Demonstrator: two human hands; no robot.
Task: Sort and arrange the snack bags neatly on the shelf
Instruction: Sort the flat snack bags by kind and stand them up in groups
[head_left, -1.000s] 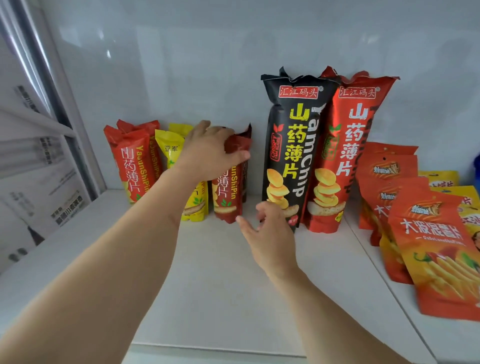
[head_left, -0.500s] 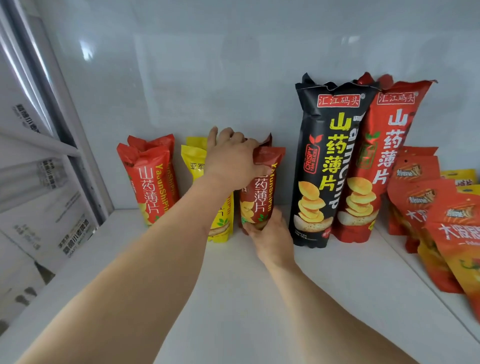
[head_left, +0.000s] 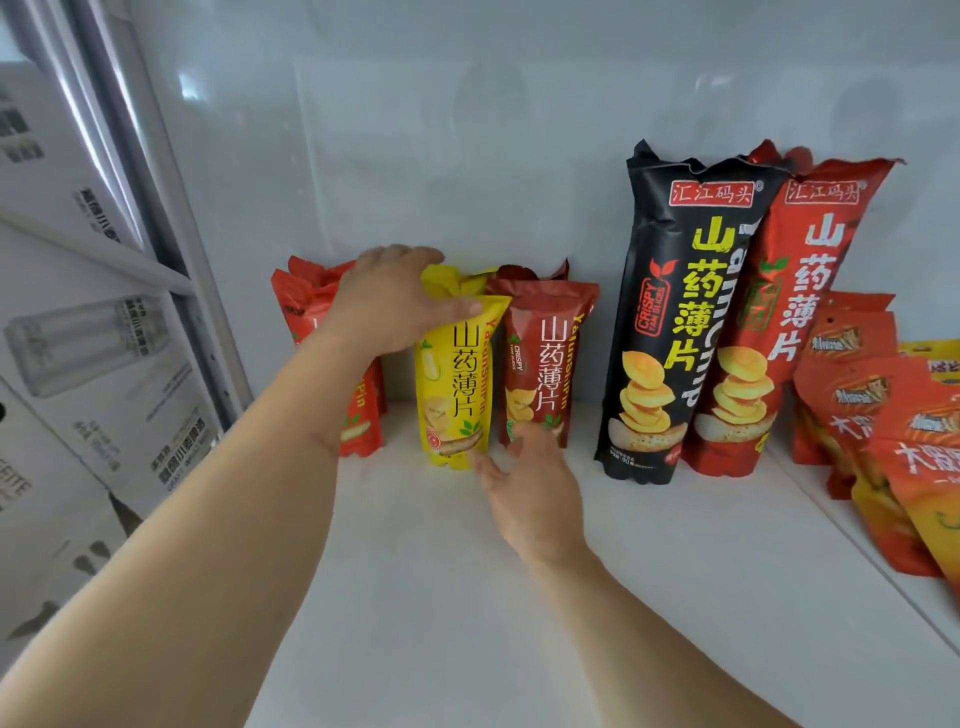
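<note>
Small yam-chip bags stand in a row against the back wall of the white shelf (head_left: 519, 597). My left hand (head_left: 387, 304) grips the top of the yellow bag (head_left: 460, 379), thumb across its front and fingers over its top. It partly hides the orange-red bag (head_left: 358, 415) at the left. My right hand (head_left: 530, 488) rests on the shelf with its fingertips touching the foot of the dark red bag (head_left: 545, 358). A tall black bag (head_left: 675, 312) and a tall red bag (head_left: 779, 322) stand upright to the right.
Several flat orange snack pouches (head_left: 893, 441) lean in a stack at the far right. A metal upright (head_left: 150, 208) and printed cardboard boxes (head_left: 78, 364) border the shelf on the left. Bare shelf surface lies in front of the bags.
My left hand has left the dark red bag's top and now grips the yellow bag. My right hand stays at the dark red bag's foot. The camera has turned left.
</note>
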